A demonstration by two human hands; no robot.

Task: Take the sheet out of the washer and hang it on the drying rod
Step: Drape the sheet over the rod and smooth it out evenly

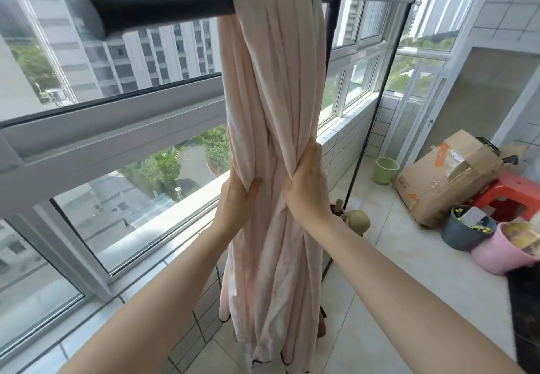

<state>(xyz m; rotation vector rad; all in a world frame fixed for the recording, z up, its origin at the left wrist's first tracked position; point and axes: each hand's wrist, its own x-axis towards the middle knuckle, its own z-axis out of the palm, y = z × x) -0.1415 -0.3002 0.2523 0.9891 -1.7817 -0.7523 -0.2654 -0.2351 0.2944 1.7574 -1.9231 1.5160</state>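
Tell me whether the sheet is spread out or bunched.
Bunched: the pink sheet hangs over the drying rod in one narrow twisted bundle.

Home's glazed, tiled laundry balcony: drying rod (163, 8), buckets (464, 232), cardboard box (444, 178).

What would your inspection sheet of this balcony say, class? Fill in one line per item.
Surface: pale tiled floor.
Job's things: pale pink fabric sheet draped, bunched, over black drying rod.
Clutter: cardboard box, red plastic stool, green bucket, grey basin, pink basin.
Grippers: left hand and right hand both grip sheet folds.
Cables: nothing seen.
Surroundings: windows, tower blocks outside.
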